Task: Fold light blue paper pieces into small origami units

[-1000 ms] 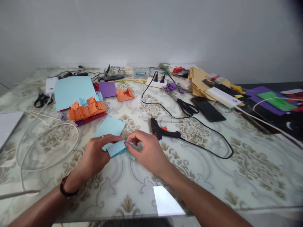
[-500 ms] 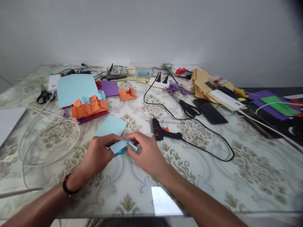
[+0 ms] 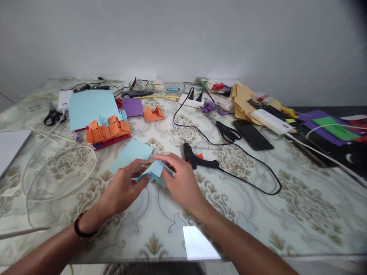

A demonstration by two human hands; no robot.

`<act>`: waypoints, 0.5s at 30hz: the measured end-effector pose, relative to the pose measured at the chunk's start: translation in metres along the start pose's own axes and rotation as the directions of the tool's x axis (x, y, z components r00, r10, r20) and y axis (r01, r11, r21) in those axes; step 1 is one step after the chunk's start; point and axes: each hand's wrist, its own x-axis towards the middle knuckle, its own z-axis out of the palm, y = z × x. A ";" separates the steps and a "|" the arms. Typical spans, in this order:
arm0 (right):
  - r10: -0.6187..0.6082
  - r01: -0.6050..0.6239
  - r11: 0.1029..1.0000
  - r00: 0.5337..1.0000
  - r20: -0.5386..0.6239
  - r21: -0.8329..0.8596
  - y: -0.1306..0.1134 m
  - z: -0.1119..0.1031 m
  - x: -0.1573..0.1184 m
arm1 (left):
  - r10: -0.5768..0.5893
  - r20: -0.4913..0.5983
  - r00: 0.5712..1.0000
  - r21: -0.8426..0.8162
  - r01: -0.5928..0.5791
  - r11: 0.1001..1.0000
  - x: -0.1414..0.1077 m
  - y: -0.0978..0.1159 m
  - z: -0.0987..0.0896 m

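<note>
A light blue folded paper (image 3: 156,170) is between my two hands, above the near middle of the table. My left hand (image 3: 123,187) grips its left side, thumb in front and fingers behind. On the other side my right hand (image 3: 182,181) pinches it, the fingertips partly hidden by the paper. A flat light blue sheet (image 3: 132,154) lies just behind my left hand. Further left sit orange folded pieces (image 3: 107,131) in a row, with light blue folds behind them. One more orange folded piece (image 3: 154,114) stands beside a purple square (image 3: 132,107).
Right of my hands lies a black glue gun (image 3: 197,156) with its cord looping to a white power strip (image 3: 190,100). Black scissors (image 3: 228,131), a phone (image 3: 254,135) and a white power bank (image 3: 269,121) are further right. A white cable (image 3: 96,162) curls at left.
The folded paper has turned and now shows a raised, peaked fold. My left thumb has moved to its front, and my right fingers reach over its back.
</note>
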 end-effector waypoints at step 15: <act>0.036 -0.025 0.995 0.992 -0.118 0.094 -0.011 0.012 -0.009 | 0.173 -0.236 0.956 0.166 -0.136 0.977 -0.006 0.004 0.009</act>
